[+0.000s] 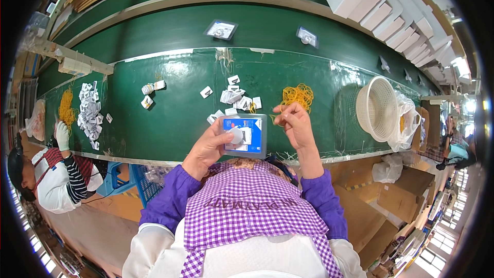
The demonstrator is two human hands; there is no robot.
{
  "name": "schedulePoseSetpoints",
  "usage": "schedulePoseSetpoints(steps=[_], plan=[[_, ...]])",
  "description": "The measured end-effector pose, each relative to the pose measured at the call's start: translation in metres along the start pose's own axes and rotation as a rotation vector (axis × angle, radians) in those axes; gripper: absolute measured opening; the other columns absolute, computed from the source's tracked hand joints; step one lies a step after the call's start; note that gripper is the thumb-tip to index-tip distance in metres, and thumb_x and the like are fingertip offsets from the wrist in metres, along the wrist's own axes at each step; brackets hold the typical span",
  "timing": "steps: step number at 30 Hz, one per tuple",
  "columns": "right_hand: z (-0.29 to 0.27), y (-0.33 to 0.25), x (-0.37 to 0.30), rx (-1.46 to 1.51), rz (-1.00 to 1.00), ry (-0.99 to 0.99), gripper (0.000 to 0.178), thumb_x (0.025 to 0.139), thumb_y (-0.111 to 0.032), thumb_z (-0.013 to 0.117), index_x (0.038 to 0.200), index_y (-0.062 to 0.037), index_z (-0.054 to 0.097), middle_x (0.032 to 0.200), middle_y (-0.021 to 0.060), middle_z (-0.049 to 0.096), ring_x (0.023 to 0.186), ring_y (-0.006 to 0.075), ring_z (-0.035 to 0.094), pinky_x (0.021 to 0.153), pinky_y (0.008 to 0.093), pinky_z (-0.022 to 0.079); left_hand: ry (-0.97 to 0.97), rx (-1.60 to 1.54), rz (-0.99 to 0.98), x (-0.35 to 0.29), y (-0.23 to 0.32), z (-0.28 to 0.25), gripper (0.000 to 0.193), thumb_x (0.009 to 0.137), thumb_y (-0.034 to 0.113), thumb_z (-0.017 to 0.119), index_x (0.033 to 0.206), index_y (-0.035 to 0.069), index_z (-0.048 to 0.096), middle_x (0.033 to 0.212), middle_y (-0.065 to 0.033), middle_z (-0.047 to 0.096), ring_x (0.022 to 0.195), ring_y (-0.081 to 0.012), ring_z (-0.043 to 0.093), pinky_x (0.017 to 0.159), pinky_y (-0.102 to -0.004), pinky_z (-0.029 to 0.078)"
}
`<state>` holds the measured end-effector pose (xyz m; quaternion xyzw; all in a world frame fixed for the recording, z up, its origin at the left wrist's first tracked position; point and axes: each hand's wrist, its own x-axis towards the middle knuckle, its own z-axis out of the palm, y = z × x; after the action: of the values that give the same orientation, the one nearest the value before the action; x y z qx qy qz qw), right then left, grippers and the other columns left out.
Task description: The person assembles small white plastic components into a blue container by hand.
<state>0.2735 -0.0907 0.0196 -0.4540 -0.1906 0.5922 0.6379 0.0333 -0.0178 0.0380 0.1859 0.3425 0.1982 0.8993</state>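
"Blue-faced package (253, 143), held in the left hand (208, 145); thumb across its left edge, fingers hidden behind; and the right hand (296, 126)?"

"Just right of the package; its fingers bend close together; whether they pinch a band, I cannot tell; a heap of yellow bands (298, 94) lies just beyond them."

"What stands around?"

"Small white cards (232, 97) lie scattered on the green counter (172, 136), just past the package; a pale basket (364, 110) and plastic bag (409, 128) stand rightward; far left, a co-worker (54, 190) reaches toward more bands (66, 108)."
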Motion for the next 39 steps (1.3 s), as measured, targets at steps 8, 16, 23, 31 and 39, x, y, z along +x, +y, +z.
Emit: schedulePoseSetpoints(steps=[8,16,23,31,39], plan=[[0.038,-0.013,-0.011,0.026,0.323,-0.056,0.009,0.084,-0.012,0.058,0.084,-0.0033,0.057,0.106,0.0149,0.062,0.051,0.0033,0.051,0.037,0.014,0.036,-0.378,-0.245,-0.112,0.017,-0.007,0.013,0.059,0.071,0.01,0.074,0.119,0.007,0.042,0.115,-0.0077,0.051,0.108,-0.0203,0.052,0.094,-0.0375,0.043],[0.017,-0.008,-0.028,0.934,0.243,-0.311,0.041,0.09,0.005,0.031,0.131,0.0054,0.031,0.12,0.0331,0.048,0.037,0.0048,0.045,0.028,0.0164,0.033,-0.213,-0.322,0.163,0.026,0.007,-0.002,0.048,0.079,0.009,0.066,0.122,0.008,0.043,0.113,-0.005,0.056,0.103,-0.0186,0.056,0.092,-0.0362,0.045],[0.066,-0.009,-0.025,0.194,-0.062,-0.163,0.088,0.077,-0.031,0.069,0.143,-0.0114,0.015,0.14,0.0136,0.033,0.119,0.0198,0.043,0.084,0.0247,0.042,0.216,-0.072,0.406,0.032,0.017,0.011,0.042,0.079,0.008,0.067,0.114,0.005,0.044,0.107,-0.0064,0.057,0.096,-0.0175,0.058,0.08,-0.0332,0.05],[0.075,-0.023,0.002,-0.378,-0.251,-0.099,0.095,0.068,-0.03,0.077,0.14,-0.0081,0.02,0.138,0.0162,0.036,0.124,0.0234,0.04,0.1,0.0327,0.03,0.049,0.453,0.273,0.034,0.005,0.015,0.055,0.072,0.009,0.074,0.118,0.001,0.045,0.104,-0.009,0.058,0.093,-0.0168,0.058,0.083,-0.0311,0.048],[0.099,0.009,-0.028,0.207,0.157,-0.211,0.045,0.08,-0.04,0.063,0.099,-0.0038,0.045,0.093,0.0203,0.059,0.071,0.0261,0.064,0.06,0.0316,0.054,0.043,-0.526,0.544,0.08,0.042,-0.014,0.03,0.083,0.013,0.063,0.108,0.0,0.051,0.104,-0.0127,0.059,0.095,-0.0245,0.059,0.083,-0.0377,0.051]])
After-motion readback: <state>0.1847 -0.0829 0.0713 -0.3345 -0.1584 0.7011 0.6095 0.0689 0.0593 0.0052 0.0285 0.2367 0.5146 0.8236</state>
